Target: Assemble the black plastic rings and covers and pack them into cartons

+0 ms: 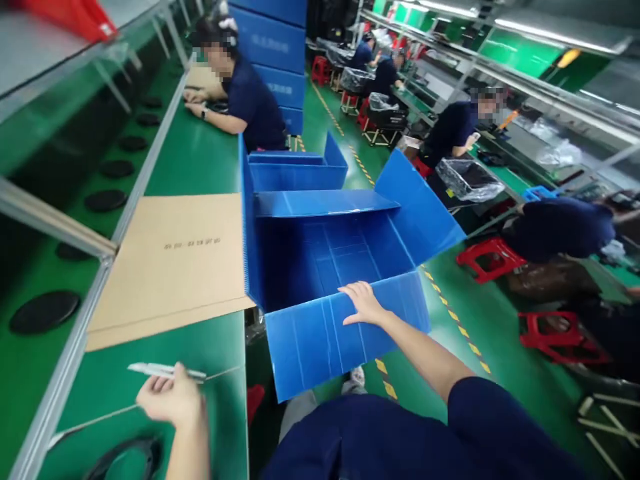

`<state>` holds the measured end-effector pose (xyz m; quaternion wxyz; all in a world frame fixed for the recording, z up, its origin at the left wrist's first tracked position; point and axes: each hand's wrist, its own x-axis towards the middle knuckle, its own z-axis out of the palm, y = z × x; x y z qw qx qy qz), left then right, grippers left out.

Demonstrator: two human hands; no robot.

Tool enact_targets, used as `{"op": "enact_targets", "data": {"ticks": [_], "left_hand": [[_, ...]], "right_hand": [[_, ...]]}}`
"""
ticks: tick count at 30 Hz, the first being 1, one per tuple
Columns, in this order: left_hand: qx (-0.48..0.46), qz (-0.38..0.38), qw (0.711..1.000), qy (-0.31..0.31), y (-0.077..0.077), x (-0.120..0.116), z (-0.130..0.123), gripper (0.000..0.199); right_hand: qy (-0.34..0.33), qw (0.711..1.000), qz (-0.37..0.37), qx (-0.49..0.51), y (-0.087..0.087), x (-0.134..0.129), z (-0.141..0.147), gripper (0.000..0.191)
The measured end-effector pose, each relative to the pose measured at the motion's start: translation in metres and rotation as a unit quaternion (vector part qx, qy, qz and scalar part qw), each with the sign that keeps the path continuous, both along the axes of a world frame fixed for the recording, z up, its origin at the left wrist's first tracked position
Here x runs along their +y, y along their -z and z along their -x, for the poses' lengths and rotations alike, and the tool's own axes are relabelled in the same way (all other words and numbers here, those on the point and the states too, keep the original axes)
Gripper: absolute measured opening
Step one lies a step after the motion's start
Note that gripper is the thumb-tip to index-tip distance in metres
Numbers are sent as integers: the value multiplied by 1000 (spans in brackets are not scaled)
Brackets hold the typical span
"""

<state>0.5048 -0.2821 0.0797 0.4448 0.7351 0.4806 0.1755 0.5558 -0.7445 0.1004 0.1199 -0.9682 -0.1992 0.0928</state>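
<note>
In my left hand (173, 400), above the green bench, is a slim white pen-like tool (150, 368), its tapered end pointing left. I cannot make out its exact kind. My right hand (367, 305) rests with thumb and fingers spread on the near flap of a blue corrugated plastic box (320, 340). The box stands beside the bench edge with its flaps folded outward, and its visible inside shows only dark blue walls and bottom. Left of it, a flat brown cardboard sheet (190, 260) with printed characters lies on the bench.
Another blue box (300, 175) stands just beyond. A co-worker (255, 100) sits at the bench farther on, near stacked blue boxes (277, 47). A metal rail (145, 173) borders the bench on the left. A black coiled cable (125, 457) lies nearby. Red stools (493, 259) stand right.
</note>
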Motion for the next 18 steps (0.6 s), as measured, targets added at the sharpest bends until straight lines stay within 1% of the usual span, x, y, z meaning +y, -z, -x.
{"op": "enact_targets", "data": {"ticks": [2, 3, 4, 5, 7, 9, 10, 11, 12, 13, 14, 16, 18], "left_hand": [[-72, -56, 996, -18, -20, -28, 32, 54], [-103, -77, 992, -16, -30, -47, 45, 55], [-129, -90, 988, 1, -39, -69, 56, 56], [-145, -91, 985, 34, -48, -95, 64, 57], [-153, -75, 978, 119, -65, -156, 74, 60], [-159, -65, 960, 223, -83, -227, 77, 59], [-163, -67, 944, 279, -91, -263, 78, 55], [-166, -72, 924, 337, -99, -298, 78, 51], [-166, -76, 901, 393, -106, -331, 78, 47], [-164, -77, 876, 447, -112, -363, 78, 43], [-163, -77, 852, 492, -117, -391, 78, 41], [-153, -87, 813, 556, -123, -441, 71, 43], [-129, -115, 788, 591, -124, -483, 54, 49]], "right_hand": [[-13, 999, -30, 4, -3, 1, -3, 105], [-20, 999, -46, 4, -6, 1, -4, 105], [-24, 998, -62, 3, -8, 2, -4, 106], [-24, 996, -80, 1, -12, 3, -4, 105], [-13, 990, -137, 2, -19, 4, 3, 96], [-7, 972, -236, 12, -29, 0, 19, 81], [-10, 954, -300, 21, -35, -6, 30, 73], [-18, 930, -366, 32, -41, -14, 43, 66], [-24, 899, -434, 46, -49, -27, 56, 61], [-22, 864, -500, 59, -56, -42, 69, 60], [-4, 824, -563, 68, -64, -62, 82, 61], [70, 737, -669, 64, -78, -110, 103, 65], [171, 644, -745, 31, -87, -167, 119, 68]]}}
